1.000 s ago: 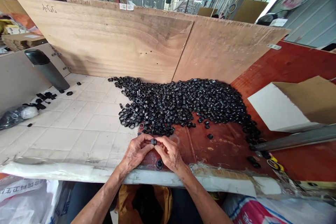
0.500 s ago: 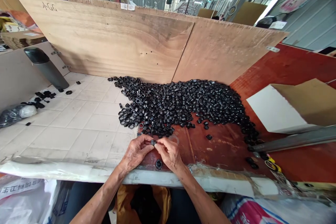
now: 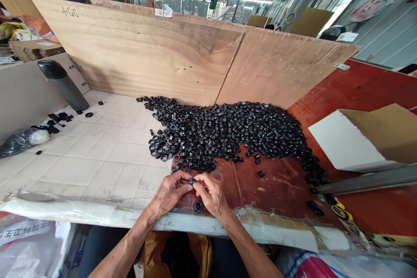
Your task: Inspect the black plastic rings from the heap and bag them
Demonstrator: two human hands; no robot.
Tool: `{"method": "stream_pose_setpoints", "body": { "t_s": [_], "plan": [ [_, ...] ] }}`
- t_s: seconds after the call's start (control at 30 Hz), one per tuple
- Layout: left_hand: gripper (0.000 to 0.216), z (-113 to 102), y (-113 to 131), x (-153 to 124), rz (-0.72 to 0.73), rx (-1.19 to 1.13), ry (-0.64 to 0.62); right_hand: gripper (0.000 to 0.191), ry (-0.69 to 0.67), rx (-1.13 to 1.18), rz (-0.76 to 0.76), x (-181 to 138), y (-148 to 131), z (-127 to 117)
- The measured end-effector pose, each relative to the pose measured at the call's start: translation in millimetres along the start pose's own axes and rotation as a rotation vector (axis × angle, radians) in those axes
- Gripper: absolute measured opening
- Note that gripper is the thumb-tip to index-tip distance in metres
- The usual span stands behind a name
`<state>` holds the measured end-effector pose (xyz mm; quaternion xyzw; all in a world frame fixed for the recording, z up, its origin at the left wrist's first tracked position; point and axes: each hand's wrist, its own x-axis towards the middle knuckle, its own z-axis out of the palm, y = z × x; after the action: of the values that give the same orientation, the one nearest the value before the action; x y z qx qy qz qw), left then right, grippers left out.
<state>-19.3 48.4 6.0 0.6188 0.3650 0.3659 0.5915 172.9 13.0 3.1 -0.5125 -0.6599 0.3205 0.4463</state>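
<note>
Between the fingertips of both hands is a small black plastic ring [image 3: 191, 181]. My left hand [image 3: 172, 189] pinches it from the left, and my right hand [image 3: 210, 191] pinches it from the right. Just below them, a black round cap-like part [image 3: 197, 206] rests on the red-brown table surface near the front edge. Beyond my fingers spreads a large pile of black plastic rings and caps [image 3: 224, 128], its near edge close to my fingertips. Fine detail of the held ring is hidden by the fingers.
A plywood board [image 3: 156, 52] walls off the back. On the left stand a dark grey bottle [image 3: 65, 87] and a bag of black parts [image 3: 19, 141]. To the right are an open white box [image 3: 348, 139], a metal bar [image 3: 365, 182] and yellow-handled scissors [image 3: 342, 212]. An orange-yellow bag [image 3: 151, 256] hangs below the edge.
The view has shifted slightly, so the scene sits a little lower and to the right. Both hands keep their pinch on the ring, which appears slightly turned.
</note>
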Motion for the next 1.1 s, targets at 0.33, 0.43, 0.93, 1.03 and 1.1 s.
{"method": "stream_pose_setpoints", "body": {
  "t_s": [0.33,0.43,0.93,1.03,1.1],
  "plan": [
    [0.028,1.1,-6.9,-2.7,0.515,0.614,-0.017,0.038,-0.120,0.528,0.661,8.7,-10.5,6.3],
    [0.030,0.8,-11.8,-3.4,0.579,0.666,-0.024,0.038,-0.141,0.695,0.857,11.6,-15.3,4.4],
    [0.006,-1.1,6.1,-2.9,0.297,0.317,-0.062,0.029,-0.027,0.213,0.395,-12.1,-21.7,4.7],
    [0.010,-3.4,5.4,-3.5,0.387,0.356,-0.081,0.029,-0.030,0.237,0.482,-9.9,-21.2,8.9],
    [0.015,-4.6,6.0,-4.1,0.438,0.399,-0.100,0.032,-0.018,0.332,0.587,-8.8,-20.4,10.0]
  ]
}}
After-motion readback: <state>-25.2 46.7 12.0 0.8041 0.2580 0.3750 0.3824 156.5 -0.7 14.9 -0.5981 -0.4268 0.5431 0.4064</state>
